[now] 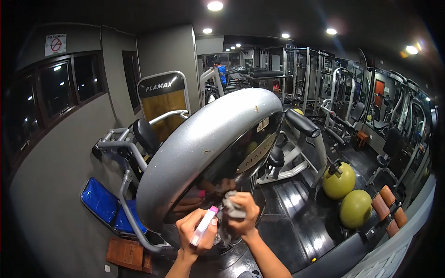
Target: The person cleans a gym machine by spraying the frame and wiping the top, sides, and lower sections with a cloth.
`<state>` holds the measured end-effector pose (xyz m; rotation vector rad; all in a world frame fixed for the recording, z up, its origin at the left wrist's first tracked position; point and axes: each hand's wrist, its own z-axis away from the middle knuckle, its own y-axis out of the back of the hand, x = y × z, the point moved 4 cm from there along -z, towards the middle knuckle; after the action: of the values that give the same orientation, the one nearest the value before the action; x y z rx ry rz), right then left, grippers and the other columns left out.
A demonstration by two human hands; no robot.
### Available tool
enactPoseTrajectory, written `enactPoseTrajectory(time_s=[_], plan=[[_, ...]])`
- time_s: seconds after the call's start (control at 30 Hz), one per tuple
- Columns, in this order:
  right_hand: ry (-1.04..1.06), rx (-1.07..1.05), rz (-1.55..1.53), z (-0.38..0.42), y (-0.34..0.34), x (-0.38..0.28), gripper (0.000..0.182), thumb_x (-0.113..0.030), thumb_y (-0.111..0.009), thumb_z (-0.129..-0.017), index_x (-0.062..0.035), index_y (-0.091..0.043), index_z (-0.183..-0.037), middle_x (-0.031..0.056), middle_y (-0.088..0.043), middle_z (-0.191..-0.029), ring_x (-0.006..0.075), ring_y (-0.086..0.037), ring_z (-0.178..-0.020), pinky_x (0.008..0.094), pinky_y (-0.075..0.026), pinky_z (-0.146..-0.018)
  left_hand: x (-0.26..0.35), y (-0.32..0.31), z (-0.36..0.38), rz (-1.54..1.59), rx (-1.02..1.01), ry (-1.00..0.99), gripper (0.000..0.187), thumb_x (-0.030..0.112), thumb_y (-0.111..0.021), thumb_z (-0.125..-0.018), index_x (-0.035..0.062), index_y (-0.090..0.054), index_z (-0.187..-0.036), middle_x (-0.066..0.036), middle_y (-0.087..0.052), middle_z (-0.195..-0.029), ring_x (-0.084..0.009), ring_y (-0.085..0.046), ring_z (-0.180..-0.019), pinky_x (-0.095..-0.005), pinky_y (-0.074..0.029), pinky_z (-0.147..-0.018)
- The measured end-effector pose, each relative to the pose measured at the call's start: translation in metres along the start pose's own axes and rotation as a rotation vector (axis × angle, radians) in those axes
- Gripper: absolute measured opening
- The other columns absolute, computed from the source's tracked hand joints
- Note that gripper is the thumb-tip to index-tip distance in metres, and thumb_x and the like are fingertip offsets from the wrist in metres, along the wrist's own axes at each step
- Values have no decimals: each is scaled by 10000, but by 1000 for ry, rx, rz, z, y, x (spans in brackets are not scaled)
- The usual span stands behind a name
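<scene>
One hand (246, 214) holds cloth (234, 209) below "MATRIX" badge (256, 153).

Dim overall, bright ceiling lights (215, 6), glare on black floor (285, 211), fisheye-curved dark edges, motion-blurred cloth (234, 206)

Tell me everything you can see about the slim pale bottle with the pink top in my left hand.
The slim, pale bottle looks like translucent plastic, with a straight body and a bright pink top. It leans rightward in the picture, pink end up, gripped by the left hand in front of a glossy dark machine panel. Nothing else visibly touches it; its contents cannot be made out.
</scene>
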<state>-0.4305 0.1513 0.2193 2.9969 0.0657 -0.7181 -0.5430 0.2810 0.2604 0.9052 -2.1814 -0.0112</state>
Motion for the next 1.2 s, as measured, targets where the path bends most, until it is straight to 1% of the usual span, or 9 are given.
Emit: enactPoseTrajectory(time_s=[0.17, 0.23, 0.4, 0.57, 0.7, 0.77, 0.9, 1.07, 1.2], plan=[[-335, 307, 49, -13, 10, 26, 212, -22, -736, -815, -7, -594, -972, 149, -650, -935, 284, -659, -848, 359, -505, -774, 3, 4, 3, 0, -3, 0, 238, 161, -597, -862, -67, -637, -812, -106, -669, -697, -134, -634, -491, -252, -494, -472], [-246, 314, 71, -10, 3, 20, 233, -21, -736, -817, -12, -581, -990, 151, -643, -947, 291, -652, -868, 359, -502, -791, 0, 5, 4, 6, -11, 10, 237, 160, -597, -861, -69, -639, -817, -105, -671, -702, -133, -633, -493, -253, -497, -471], [-145, 86, -73, 16, -19, -7, 276, -9, -754, -765, -30, -605, -996, 147, -653, -900, 305, -676, -823, 336, -530, -736, -1, 3, 4, 12, -17, 21, 247, 169, -599, -867, -69, -640, -817, -103, -670, -702, -134, -633, -491, -253, -497, -470], [-378, 212, -43, 8, -6, 9, 239, -9, -741, -794, -21, -612, -995, 136, -663, -889, 268, -672, -783, 338, -520, -708, 3, 6, 3, 1, -28, -24, 266, 184, -598, -875, -72, -638, -816, -106, -669, -702, -136, -635, -492, -253, -495, -469], [-159, 173, -33, 6, -11, -5, 334, -1, -752, -679, -27, -633, -989, 145, -658, -941, 291, -675, -848, 349, -531, -759, 6, 17, 2, 33, -11, 37, 266, 186, -598, -866, -73, -640, -820, -107, -667, -695, -136, -632, -487, -251, -494, -473], [-20, -20, -28, 10, -18, -19, 493, -57, -757, -552, -83, -674, -1037, 131, -660, -964, 316, -675, -876, 383, -547, -767, 7, 21, 2, 58, 5, 52, 262, 183, -599, -861, -72, -640, -820, -106, -666, -692, -136, -631, -484, -251, -494, -474], [-9, -21, 27, 2, -9, -20, 503, -49, -750, -549, -89, -679, -1045, 127, -662, -970, 311, -675, -880, 381, -546, -764, 11, 29, 3, -12, 1, -29, 251, 174, -601, -851, -71, -643, -818, -102, -663, -683, -135, -630, -482, -249, -488, -473], [-88, 245, 195, -28, 6, -25, 348, -5, -785, -650, -33, -675, -979, 134, -661, -929, 294, -666, -822, 355, -522, -754, 19, 36, -2, -39, 0, -62, 243, 166, -605, -848, -68, -645, -802, -95, -661, -677, -129, -630, -484, -248, -479, -470], [32, -36, 90, -25, -9, -57, 475, -91, -778, -560, -71, -695, -1028, 113, -676, -954, 289, -672, -853, 363, -535, -764, 25, 36, -8, -1, 16, -63, 229, 158, -610, -846, -62, -652, -797, -90, -659, -671, -126, -630, -485, -247, -476, -464]])
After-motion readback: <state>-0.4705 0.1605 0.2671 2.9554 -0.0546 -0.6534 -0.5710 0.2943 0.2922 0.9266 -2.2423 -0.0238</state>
